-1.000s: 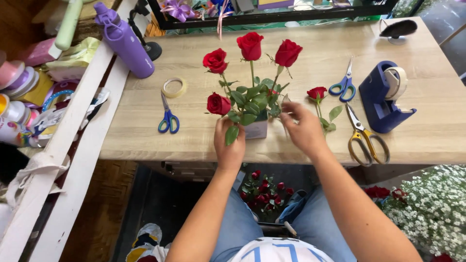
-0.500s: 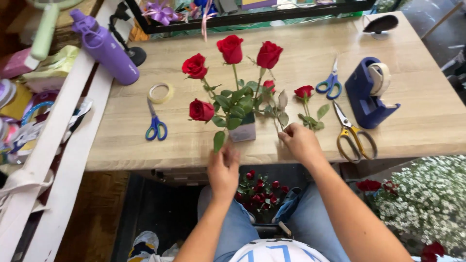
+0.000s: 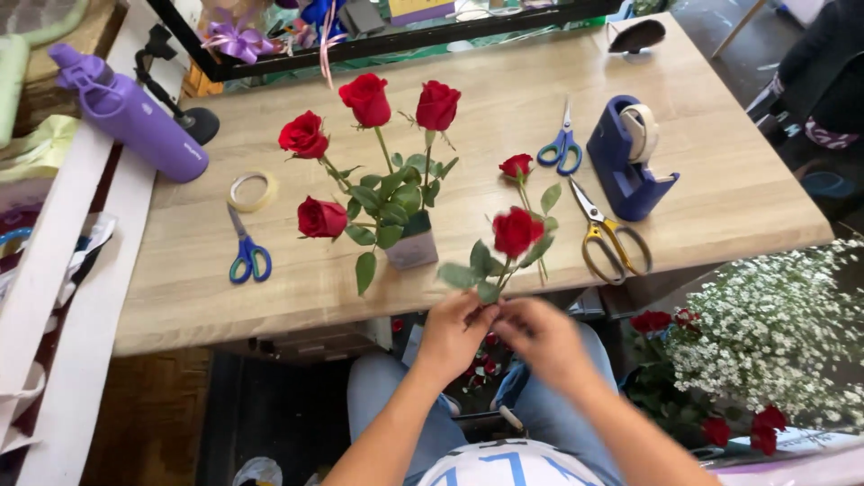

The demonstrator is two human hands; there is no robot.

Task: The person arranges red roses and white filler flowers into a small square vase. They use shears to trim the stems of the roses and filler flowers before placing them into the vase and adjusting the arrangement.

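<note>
Both hands have pulled back off the table since half a second ago, and now a loose red rose with green leaves (image 3: 515, 232) is up between them that wasn't held before. Left hand (image 3: 457, 326) has its fingers pinched narrow on the bottom of the stem, right hand (image 3: 538, 335) is blurry but its fingertips close on the same stem just beside it, right at the near edge of the light wooden tabletop (image 3: 720, 180). From the held rose, the small grey pot of four red roses (image 3: 412, 248) sits at about 9 o'clock, a smaller red rose lying flat (image 3: 517, 166) at 12, yellow-handled shears (image 3: 605, 236) at 3. Farther out: blue tape dispenser (image 3: 630, 162), two blue scissors (image 3: 562, 144) (image 3: 245, 252), a tape roll (image 3: 252, 191), purple water bottle (image 3: 128, 110). White baby's breath (image 3: 774, 333) fills the floor area at 4 o'clock.
</note>
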